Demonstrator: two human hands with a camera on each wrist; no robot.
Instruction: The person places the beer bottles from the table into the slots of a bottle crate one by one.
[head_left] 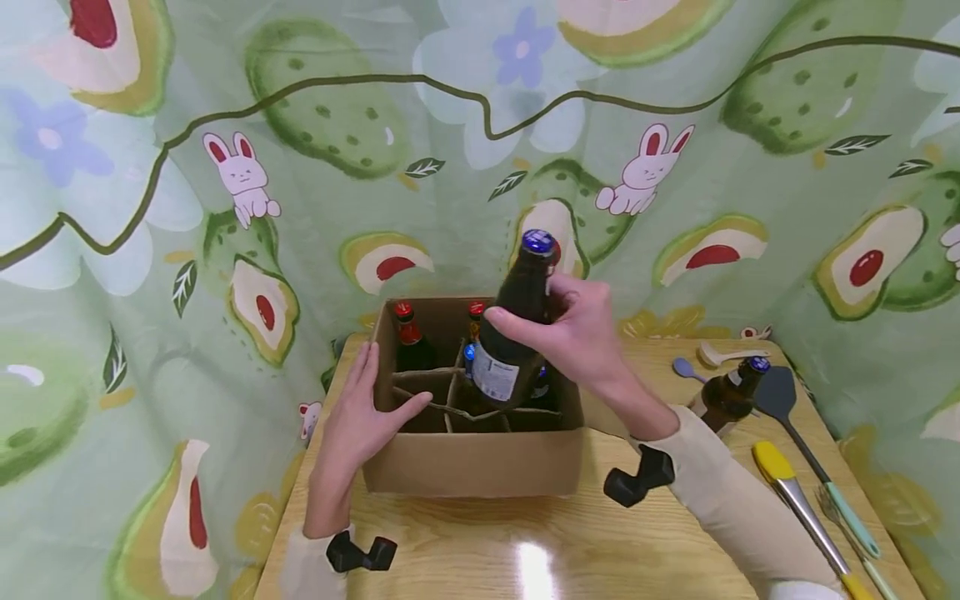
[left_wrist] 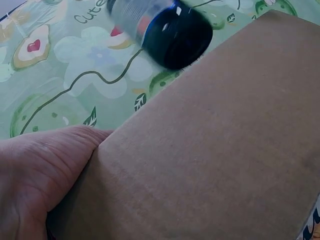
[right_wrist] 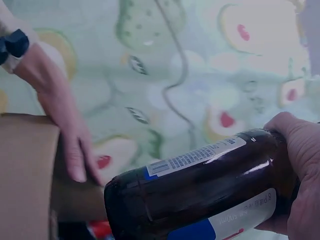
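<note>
My right hand (head_left: 573, 333) grips a dark brown beer bottle (head_left: 497, 371) with a blue cap and a white label. Slightly tilted, the bottle is above the cardboard box (head_left: 472, 462); its base shows in the left wrist view. My left hand (head_left: 367, 425) rests on the box's left side, fingers straight along the wall and thumb extended over the inside. Cardboard dividers (head_left: 423, 385) split the box into compartments. Inside stand a red-capped bottle (head_left: 408, 325) at the back left, another red-capped bottle (head_left: 476, 312) and blue-capped bottles, partly hidden behind the held one.
On the table's right stand or lie another blue-capped brown bottle (head_left: 723, 400), a dark spatula (head_left: 777, 396), a yellow-headed brush (head_left: 772, 462), a fork (head_left: 832, 504) and two spoons, one beige (head_left: 731, 357) and one blue. A patterned curtain (head_left: 465, 200) hangs behind the table.
</note>
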